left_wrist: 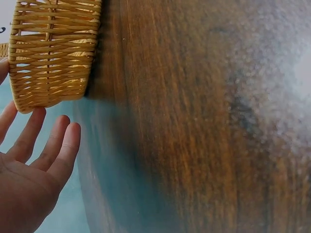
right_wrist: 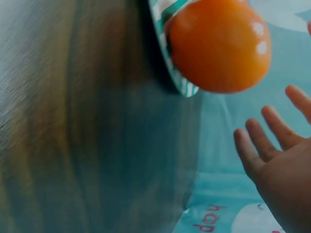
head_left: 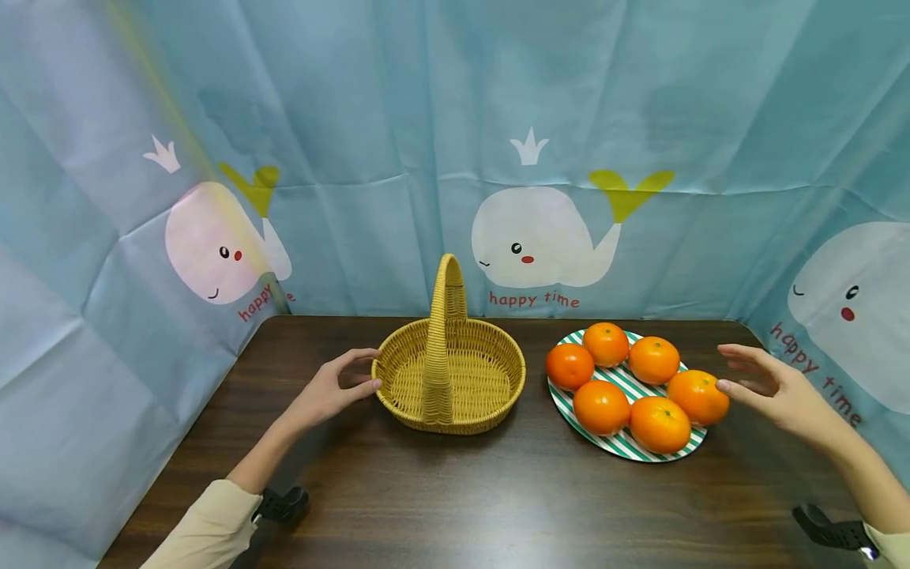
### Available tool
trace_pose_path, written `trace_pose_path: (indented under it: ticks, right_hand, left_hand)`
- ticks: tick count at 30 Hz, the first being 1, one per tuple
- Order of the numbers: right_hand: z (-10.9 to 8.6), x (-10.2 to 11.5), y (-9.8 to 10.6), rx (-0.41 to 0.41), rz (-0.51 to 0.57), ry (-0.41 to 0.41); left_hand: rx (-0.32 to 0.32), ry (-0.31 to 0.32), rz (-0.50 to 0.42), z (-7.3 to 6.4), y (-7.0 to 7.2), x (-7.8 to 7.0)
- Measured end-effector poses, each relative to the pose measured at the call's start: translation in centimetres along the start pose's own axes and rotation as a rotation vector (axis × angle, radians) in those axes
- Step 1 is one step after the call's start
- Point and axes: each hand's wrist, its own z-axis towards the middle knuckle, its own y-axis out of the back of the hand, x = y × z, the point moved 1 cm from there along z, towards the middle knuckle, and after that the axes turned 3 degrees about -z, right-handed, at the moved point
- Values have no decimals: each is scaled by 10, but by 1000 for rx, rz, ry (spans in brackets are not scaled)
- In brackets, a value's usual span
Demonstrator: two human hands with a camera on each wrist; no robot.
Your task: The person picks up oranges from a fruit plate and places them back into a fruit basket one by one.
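A yellow wicker basket [head_left: 490,421] with a tall arched handle stands upright on the table, nothing inside it. At its left side is my left hand [head_left: 329,393], thumb and index fingertips right at the rim; the left wrist view shows the other fingers loosely spread beside the woven wall [left_wrist: 53,63]. To the right, several oranges [head_left: 659,424] sit on a round plate [head_left: 617,444] with green and white stripes. My right hand [head_left: 785,393] is just right of the outermost orange [head_left: 698,397], fingers spread and holding nothing. In the right wrist view, those fingers [right_wrist: 277,128] stay apart from the orange [right_wrist: 221,46].
The dark wood table [head_left: 455,494] reaches back to a light blue curtain [head_left: 355,158] printed with white whales, which also runs along both sides. A black strap [head_left: 282,504] is around my left wrist, another [head_left: 832,531] around my right.
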Motion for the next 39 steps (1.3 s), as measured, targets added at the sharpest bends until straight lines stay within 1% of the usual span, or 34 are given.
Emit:
trace_pose_path:
  ticks: [2, 8, 12, 18, 22, 26, 31, 35, 39]
  right_hand:
    - [-2, -6, -2, 21, -5, 1]
    - [-6, -24, -7, 66, -19, -31]
    - [-4, -28, -13, 77, -15, -15]
    - [-3, -26, -18, 84, 17, -8]
    - [-2, -22, -20, 92, 47, 11]
    - [-1, -21, -21, 99, 64, 21]
    - [0, -20, -21, 122, 112, 31]
    - [0, -19, -19, 124, 142, 37]
    - [-1, -15, -10, 108, 167, 27]
  left_hand:
    - [3, 4, 5, 0, 0, 0]
    - [5, 6, 24, 1, 0, 0]
    - [0, 17, 26, 0, 1, 1]
    - [9, 15, 14, 0, 1, 2]
    - [16, 11, 6, 1, 1, 2]
    - [15, -3, -3, 3, 1, 2]
    - [11, -11, -12, 3, 1, 3]
    - [9, -10, -10, 1, 1, 4]
    - [10, -18, -13, 1, 1, 6]
